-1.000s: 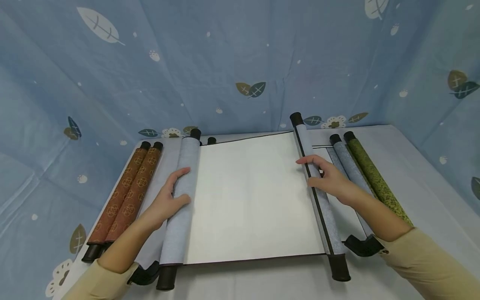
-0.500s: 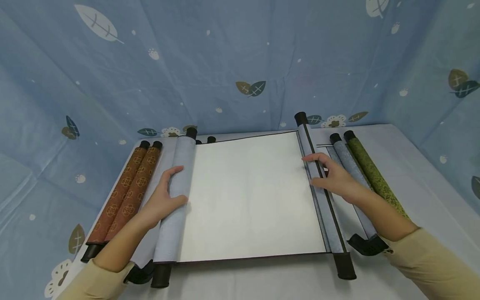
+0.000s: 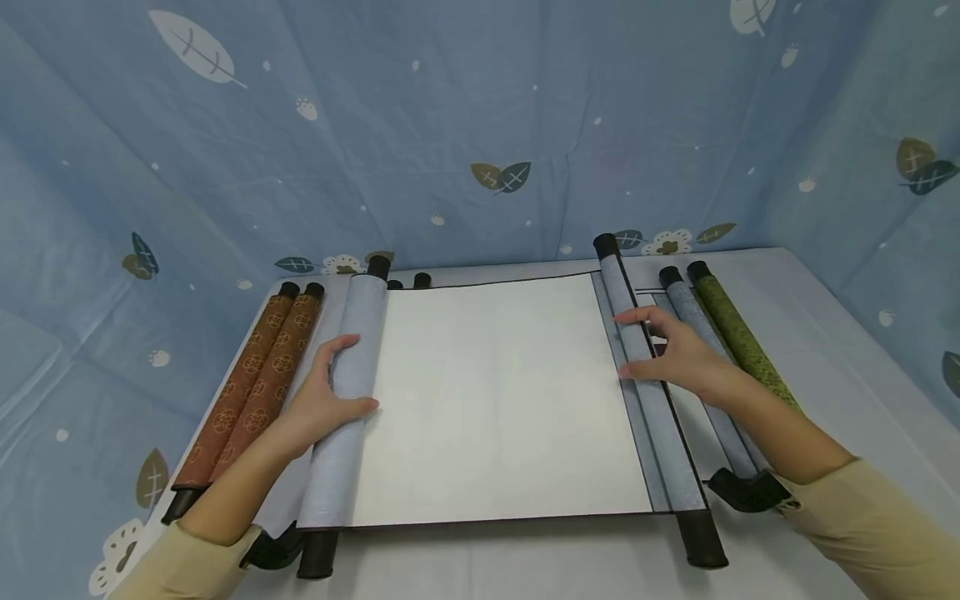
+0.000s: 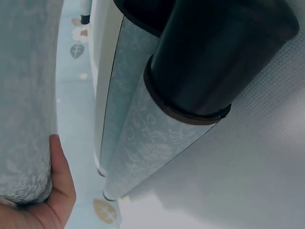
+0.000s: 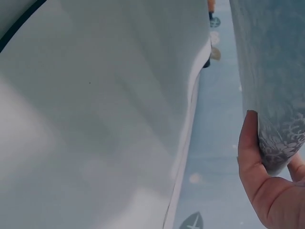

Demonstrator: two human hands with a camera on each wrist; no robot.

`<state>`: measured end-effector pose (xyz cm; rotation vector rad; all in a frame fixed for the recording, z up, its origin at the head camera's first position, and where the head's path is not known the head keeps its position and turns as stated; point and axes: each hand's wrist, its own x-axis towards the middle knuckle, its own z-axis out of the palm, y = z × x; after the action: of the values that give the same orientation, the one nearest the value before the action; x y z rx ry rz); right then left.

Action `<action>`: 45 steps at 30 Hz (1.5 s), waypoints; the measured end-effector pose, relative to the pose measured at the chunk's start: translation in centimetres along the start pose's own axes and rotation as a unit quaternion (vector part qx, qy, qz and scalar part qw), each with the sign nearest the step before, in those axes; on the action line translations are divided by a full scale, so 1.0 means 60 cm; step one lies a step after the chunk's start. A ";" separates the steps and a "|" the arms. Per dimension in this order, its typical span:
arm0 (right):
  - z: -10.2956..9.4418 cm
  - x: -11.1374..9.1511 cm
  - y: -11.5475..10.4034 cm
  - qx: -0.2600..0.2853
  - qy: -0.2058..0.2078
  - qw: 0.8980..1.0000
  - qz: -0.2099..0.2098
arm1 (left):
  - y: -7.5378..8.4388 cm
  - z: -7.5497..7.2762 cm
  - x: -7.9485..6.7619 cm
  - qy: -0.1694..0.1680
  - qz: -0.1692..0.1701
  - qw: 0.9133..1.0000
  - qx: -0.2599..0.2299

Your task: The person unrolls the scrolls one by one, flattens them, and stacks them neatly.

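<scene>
A scroll of white paper (image 3: 495, 400) is spread between two light blue rolls with black end caps. My left hand (image 3: 318, 408) grips the left roll (image 3: 348, 400), fingers on its far side and thumb toward the paper. Around the right roll (image 3: 648, 408) my right hand (image 3: 675, 358) curls its fingers and thumb; a grey-blue border strip (image 3: 626, 392) lies beside that roll. In the left wrist view, fingers (image 4: 62, 181) wrap the patterned roll (image 4: 24, 95). In the right wrist view, fingers (image 5: 250, 143) cup the other roll's (image 5: 276, 71) underside.
Two brown patterned scrolls (image 3: 255, 383) lie at the left. On the right lie another light blue roll (image 3: 701, 342) and a green scroll (image 3: 742, 333). Black end caps (image 3: 422, 280) show behind the paper. A blue leaf-print cloth (image 3: 480, 125) rises behind the white table (image 3: 832, 350).
Both hands have moved apart, the left roll going left and the right roll going right. The right roll has turned, and the grey-blue border strip beside it has widened into view.
</scene>
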<state>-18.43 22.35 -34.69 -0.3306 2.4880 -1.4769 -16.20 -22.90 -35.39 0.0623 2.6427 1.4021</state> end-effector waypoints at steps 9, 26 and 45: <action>-0.010 0.004 0.010 0.013 -0.002 1.000 -0.018 | -0.002 -0.012 0.002 -0.015 -0.005 1.000 0.001; -0.021 -0.005 0.020 0.001 0.014 1.000 0.007 | -0.020 -0.011 0.003 -0.034 -0.068 0.997 -0.021; -0.046 -0.015 0.035 -0.017 0.036 0.999 0.014 | -0.050 -0.010 -0.006 -0.121 0.001 0.989 -0.085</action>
<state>-18.56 25.88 -35.19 -0.2529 2.5647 -1.4628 -15.81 -25.14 -37.48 0.2028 2.3207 1.5096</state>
